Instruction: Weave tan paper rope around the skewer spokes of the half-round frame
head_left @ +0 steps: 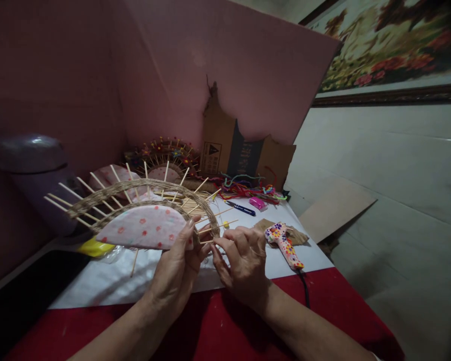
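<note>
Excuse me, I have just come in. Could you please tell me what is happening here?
A person is handling a half-round twine-and-stick frame with a spotted fabric panel. The left hand holds its right end, and the right hand has its fingertips at the twine band there; whether they pinch a stick is hard to tell. Pale sticks project beyond the band. To the right lies a floral-patterned glue gun. Behind is a similar piece with colourful decorations.

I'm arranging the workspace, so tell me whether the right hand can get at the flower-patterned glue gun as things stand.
Probably yes: the glue gun lies just to the right of the right hand, with nothing visible blocking the way, though the hand's fingers are busy at the fan-shaped piece.
</note>
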`<state>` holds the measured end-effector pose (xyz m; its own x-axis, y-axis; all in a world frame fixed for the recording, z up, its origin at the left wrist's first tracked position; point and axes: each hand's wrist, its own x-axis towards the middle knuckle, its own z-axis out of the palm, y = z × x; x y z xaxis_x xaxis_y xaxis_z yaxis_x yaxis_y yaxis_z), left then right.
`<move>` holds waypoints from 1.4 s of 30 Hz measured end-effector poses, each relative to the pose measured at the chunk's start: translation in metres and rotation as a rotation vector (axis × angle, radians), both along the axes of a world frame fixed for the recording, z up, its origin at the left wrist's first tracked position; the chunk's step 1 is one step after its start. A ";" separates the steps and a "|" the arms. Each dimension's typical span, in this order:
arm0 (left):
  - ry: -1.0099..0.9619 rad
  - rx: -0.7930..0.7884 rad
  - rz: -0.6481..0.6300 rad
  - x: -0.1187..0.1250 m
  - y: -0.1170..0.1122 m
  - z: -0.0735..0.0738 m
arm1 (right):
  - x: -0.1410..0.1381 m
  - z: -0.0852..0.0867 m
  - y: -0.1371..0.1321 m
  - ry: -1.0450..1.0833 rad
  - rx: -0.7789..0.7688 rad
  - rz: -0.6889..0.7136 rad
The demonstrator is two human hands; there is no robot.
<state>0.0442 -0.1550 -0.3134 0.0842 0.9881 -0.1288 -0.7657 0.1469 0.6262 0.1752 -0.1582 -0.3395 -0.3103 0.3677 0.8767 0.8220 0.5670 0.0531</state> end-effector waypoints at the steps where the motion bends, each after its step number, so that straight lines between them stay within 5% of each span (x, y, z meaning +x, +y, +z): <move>1: -0.004 0.005 0.000 0.000 0.000 0.000 | 0.000 -0.001 0.000 -0.016 0.014 -0.003; 42: -0.073 0.013 0.104 -0.004 0.004 0.003 | -0.001 -0.007 -0.009 0.032 0.057 0.171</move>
<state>0.0400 -0.1513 -0.3107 -0.0100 0.9936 -0.1129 -0.8201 0.0564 0.5695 0.1744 -0.1672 -0.3466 -0.3355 0.2613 0.9051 0.7153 0.6958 0.0642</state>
